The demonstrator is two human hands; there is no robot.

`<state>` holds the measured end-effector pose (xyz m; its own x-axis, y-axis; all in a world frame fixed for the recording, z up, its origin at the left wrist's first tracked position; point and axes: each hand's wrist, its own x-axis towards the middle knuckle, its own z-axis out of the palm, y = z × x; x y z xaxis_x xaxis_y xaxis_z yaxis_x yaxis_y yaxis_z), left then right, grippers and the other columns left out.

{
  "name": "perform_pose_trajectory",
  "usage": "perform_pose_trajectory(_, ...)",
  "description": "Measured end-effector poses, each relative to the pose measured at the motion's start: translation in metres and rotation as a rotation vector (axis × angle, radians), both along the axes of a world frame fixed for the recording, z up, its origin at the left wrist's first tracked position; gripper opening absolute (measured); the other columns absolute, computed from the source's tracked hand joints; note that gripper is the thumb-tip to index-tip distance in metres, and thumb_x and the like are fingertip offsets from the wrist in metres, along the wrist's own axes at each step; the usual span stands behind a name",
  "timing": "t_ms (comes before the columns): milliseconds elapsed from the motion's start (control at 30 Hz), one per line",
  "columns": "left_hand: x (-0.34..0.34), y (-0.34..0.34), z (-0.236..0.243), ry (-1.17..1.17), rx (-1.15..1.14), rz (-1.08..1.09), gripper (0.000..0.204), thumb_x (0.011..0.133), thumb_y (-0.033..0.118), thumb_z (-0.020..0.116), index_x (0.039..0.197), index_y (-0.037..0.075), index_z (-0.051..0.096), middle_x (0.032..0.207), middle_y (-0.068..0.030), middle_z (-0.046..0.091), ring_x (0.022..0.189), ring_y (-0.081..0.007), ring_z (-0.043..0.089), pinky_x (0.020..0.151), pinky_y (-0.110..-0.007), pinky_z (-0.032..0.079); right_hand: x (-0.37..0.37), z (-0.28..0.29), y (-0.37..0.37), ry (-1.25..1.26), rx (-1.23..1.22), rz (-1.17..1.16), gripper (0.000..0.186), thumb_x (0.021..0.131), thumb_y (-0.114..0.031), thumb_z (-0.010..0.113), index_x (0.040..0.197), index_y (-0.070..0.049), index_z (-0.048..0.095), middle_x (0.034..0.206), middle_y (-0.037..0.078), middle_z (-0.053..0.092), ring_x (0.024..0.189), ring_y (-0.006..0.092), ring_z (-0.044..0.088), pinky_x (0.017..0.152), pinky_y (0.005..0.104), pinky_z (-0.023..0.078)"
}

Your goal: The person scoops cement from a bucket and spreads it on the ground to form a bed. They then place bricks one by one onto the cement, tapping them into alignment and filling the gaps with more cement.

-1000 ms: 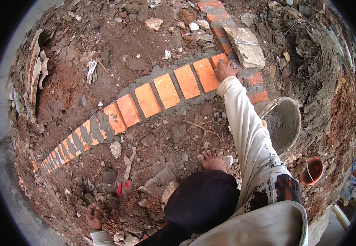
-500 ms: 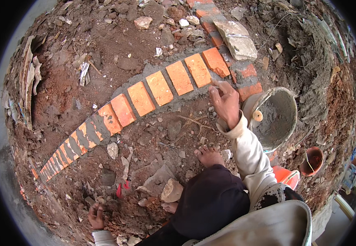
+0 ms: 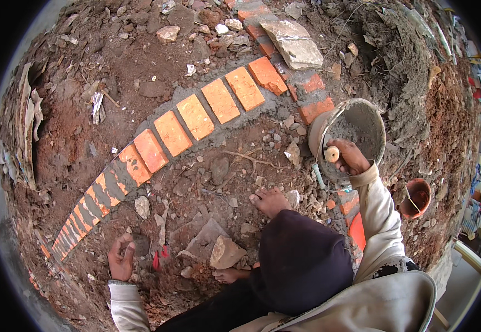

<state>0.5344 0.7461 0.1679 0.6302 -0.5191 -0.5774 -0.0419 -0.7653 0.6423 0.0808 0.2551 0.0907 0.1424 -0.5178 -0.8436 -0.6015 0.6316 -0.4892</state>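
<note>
Since the wooden handle (image 3: 332,154) juts at the rim of the mortar bucket (image 3: 318,133), probably left there for easy reach beside the brick row (image 3: 220,100), my right hand (image 3: 352,157) wraps it while my left hand (image 3: 121,258) hangs half-curled, seemingly empty.

Before you, a brick row (image 3: 195,117) sits on mortar (image 3: 251,115), running from your left to a second brick course (image 3: 317,108) at right, on which a stone slab (image 3: 293,44) lies. Right of your front foot (image 3: 273,202) stands the mortar bucket (image 3: 319,131), your right hand (image 3: 350,156) holding a tool handle (image 3: 332,154) at its rim; a pail (image 3: 406,209) sits farther right.
</note>
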Motion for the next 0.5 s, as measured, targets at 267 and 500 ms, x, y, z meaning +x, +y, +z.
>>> perform_pose_trajectory(267,0.003,0.011,0.012,-0.08,0.039,-0.062,0.026,0.093,0.014,0.063,0.114,-0.001,0.06,0.105,-0.0085,0.066,0.096,-0.0157,0.061,0.086,-0.031,0.048,-0.026,0.087,0.095,-0.177,-0.409,-0.384,0.065,0.089,-0.018,0.046,0.149,-0.007,0.023,0.092,0.014,0.06,0.057,0.0172,0.057,0.049,0.0277,0.051)
perform_pose_trajectory(500,-0.009,-0.026,0.006,-0.136,0.081,-0.26,0.026,0.09,0.015,0.065,0.111,-0.001,0.062,0.101,-0.0102,0.065,0.095,-0.0202,0.063,0.087,-0.033,0.048,0.1,0.008,0.087,-0.451,-0.577,0.021,0.056,0.088,-0.011,0.068,0.134,0.006,0.041,0.098,0.013,0.064,0.067,0.0124,0.061,0.056,0.0249,0.051)
